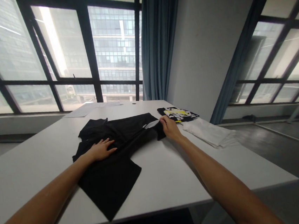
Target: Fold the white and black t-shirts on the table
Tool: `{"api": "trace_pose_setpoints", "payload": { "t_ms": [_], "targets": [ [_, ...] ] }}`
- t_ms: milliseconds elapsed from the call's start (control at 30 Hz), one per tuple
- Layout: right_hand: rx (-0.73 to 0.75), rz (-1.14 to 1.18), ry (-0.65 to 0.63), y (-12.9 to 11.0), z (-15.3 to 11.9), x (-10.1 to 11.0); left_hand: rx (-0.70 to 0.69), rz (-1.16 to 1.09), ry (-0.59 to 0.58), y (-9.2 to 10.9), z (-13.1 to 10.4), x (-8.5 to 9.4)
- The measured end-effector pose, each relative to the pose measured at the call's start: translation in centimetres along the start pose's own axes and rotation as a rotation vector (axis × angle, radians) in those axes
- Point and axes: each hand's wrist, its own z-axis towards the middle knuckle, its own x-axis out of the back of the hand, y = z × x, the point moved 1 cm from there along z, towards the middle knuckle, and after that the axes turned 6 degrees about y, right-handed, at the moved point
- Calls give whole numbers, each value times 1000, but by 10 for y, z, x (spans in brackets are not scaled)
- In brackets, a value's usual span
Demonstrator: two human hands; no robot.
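A black garment, seemingly a T-shirt (111, 179), lies spread with creases on the white table (172, 180). My left hand (101, 150) rests flat on its left part, fingers spread. With closed fingers, my right hand (169, 127) grips the shirt's edge at the right and holds it slightly raised. A pale grey strip, perhaps a label or the inner side, shows along the fabric just left of the right hand. One corner of the shirt points toward the table's near edge.
Right of the shirt lie a folded black garment with white and yellow print (183, 114) and a folded white cloth (209, 132). Papers (83, 110) lie at the far left of the table. Behind it are windows, a blue curtain (158, 40) and a pale pillar.
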Motion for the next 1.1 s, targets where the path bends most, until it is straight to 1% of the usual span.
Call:
{"api": "trace_pose_setpoints", "payload": {
  "t_ms": [67, 100, 133, 200, 267, 333, 367, 400, 500, 533, 567, 600, 667, 733, 800, 867, 933, 967, 1033, 1100],
  "targets": [
    [14, 86, 53, -1, 2, 10, 15, -14, -2, -11, 3, -1],
    [16, 116, 43, -2, 2, 13, 11, -19, -1, -14, 3, 0],
    [13, 138, -1, -2, 2, 14, 7, -18, 2, -16, 3, 1],
    [-14, 136, -171, 1, 0, 13, 13, 21, 36, -18, 0, 7],
    [-64, 76, -353, 9, -2, 11, 42, 97, 117, -18, -4, 15],
    [-118, 22, -448, 18, -4, 11, 71, 127, 172, -16, -9, 23],
    [-127, 15, -474, 22, -5, 10, 61, 101, 159, -13, -12, 25],
    [-124, 19, -503, 25, -7, 10, 34, 59, 113, -11, -14, 27],
    [-111, 1, -643, 32, -10, 9, -78, -40, -110, -6, -19, 26],
    [-122, -15, -691, 35, -12, 9, -96, -47, -163, -7, -19, 25],
    [-140, -33, -731, 39, -13, 9, -95, -43, -194, -10, -19, 24],
    [-162, -52, -761, 43, -14, 8, -80, -35, -200, -14, -18, 23],
    [-205, -108, -789, 52, -16, 9, -14, -3, -146, -26, -15, 22],
    [-246, -224, -780, 63, -17, 9, 77, 57, -30, -38, -10, 21],
    [-258, -363, -695, 73, -17, 10, 130, 122, 105, -44, -7, 20],
    [-211, -424, -575, 79, -15, 11, 111, 156, 195, -44, -5, 18],
    [-155, -381, -521, 80, -11, 12, 45, 137, 189, -38, -5, 17],
    [-136, -342, -532, 80, -10, 13, 17, 115, 156, -35, -5, 17],
    [-124, -294, -611, 78, -6, 15, -9, 74, 62, -30, -8, 18],
    [-131, -319, -726, 75, -4, 19, -21, 43, -46, -30, -13, 24]
  ]
}}
